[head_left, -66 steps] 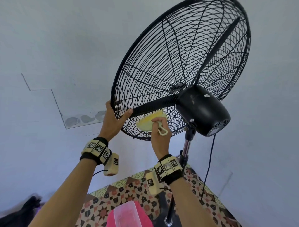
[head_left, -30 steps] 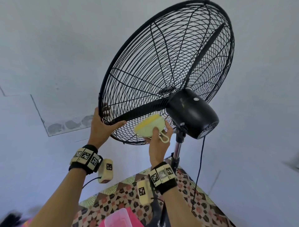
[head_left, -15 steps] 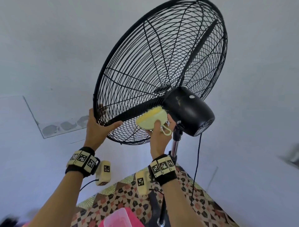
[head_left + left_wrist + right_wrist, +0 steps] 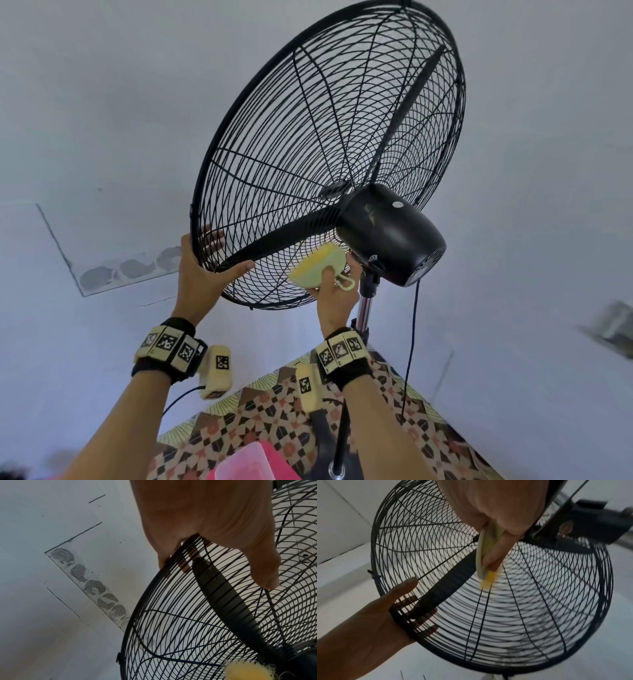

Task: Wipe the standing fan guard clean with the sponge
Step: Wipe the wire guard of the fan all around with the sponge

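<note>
The round black wire fan guard (image 4: 329, 154) stands in front of the black motor housing (image 4: 390, 236), which sits on the chrome pole (image 4: 364, 308). The left hand (image 4: 202, 277) is on the guard's lower-left rim. The right hand (image 4: 334, 294) holds the yellow sponge (image 4: 317, 269) against the guard's back, just left of the housing.

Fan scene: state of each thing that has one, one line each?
fan guard: tilted back, closed around the blades, gripped at its lower-left rim.
fan blades: look still.
sponge: yellow face pressed to the rear of the guard beside the motor housing.
left hand: grips the guard rim.
right hand: holds the sponge.
</note>
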Motion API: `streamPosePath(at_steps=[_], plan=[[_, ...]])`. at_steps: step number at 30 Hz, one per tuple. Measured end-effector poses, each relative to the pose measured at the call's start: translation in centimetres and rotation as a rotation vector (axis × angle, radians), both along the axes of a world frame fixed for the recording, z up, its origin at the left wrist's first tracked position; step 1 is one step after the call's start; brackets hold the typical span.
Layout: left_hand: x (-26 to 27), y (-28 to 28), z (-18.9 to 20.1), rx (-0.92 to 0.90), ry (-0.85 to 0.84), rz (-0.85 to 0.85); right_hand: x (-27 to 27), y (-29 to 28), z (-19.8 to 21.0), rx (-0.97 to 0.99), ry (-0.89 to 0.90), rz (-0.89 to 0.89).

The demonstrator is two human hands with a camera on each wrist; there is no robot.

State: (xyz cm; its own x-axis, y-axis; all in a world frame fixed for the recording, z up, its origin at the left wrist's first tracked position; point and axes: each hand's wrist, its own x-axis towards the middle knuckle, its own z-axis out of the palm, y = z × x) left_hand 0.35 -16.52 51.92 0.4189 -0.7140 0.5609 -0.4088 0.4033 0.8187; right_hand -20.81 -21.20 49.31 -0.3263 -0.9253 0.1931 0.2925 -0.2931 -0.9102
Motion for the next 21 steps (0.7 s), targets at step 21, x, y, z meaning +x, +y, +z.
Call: streamPosePath(at_steps=[21], plan=[[-0.8,0.7,-0.3,-0.014,0.012,0.004,-0.4,-0.8,-0.1,-0.209,0.646,-0.215]])
